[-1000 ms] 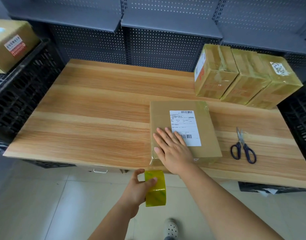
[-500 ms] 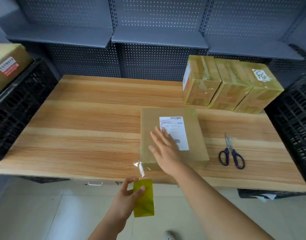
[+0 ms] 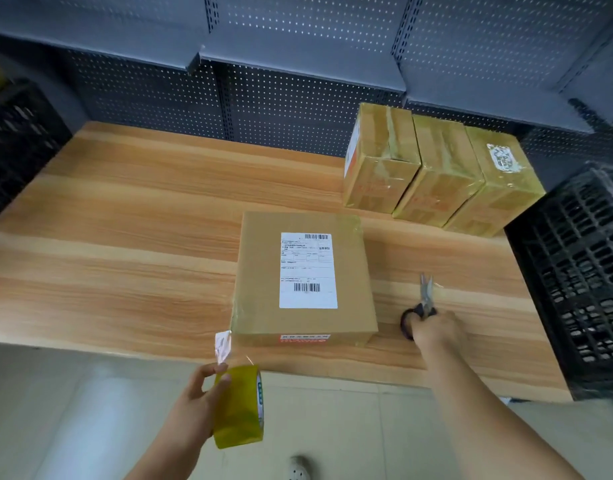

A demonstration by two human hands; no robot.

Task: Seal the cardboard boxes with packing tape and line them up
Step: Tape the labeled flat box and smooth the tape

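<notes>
Closest in, pale tiled floor (image 3: 73,410) and the toe of a light shoe (image 3: 298,469) right at the bottom edge. Just above that the left hand (image 3: 201,400) is wrapped round a yellowish roll of packing tape (image 3: 239,407), held out in front of the counter's near edge, thumb on the outside of the roll. A loose strip of tape (image 3: 223,346) runs from the roll up to the near left corner of the cardboard box (image 3: 260,271), and it looks stuck there. The box sits flat on the counter (image 3: 125,237) near the front edge, white shipping label (image 3: 308,270) face up and a red-and-white sticker on its front side. Just to the right of it, the right hand (image 3: 436,330) has its fingers curled over the black handles of the scissors (image 3: 425,296), blades pointing away; can't tell if they're off the wood or not. The counter itself is light wood-grain with wide stripes. At the back right, three taped boxes (image 3: 443,168) stand pressed side by side in a row, angled a bit. A black plastic crate (image 3: 582,271) sits off the right end, another one (image 3: 17,140) off the left. Behind it all is dark grey pegboard shelving (image 3: 298,109).
</notes>
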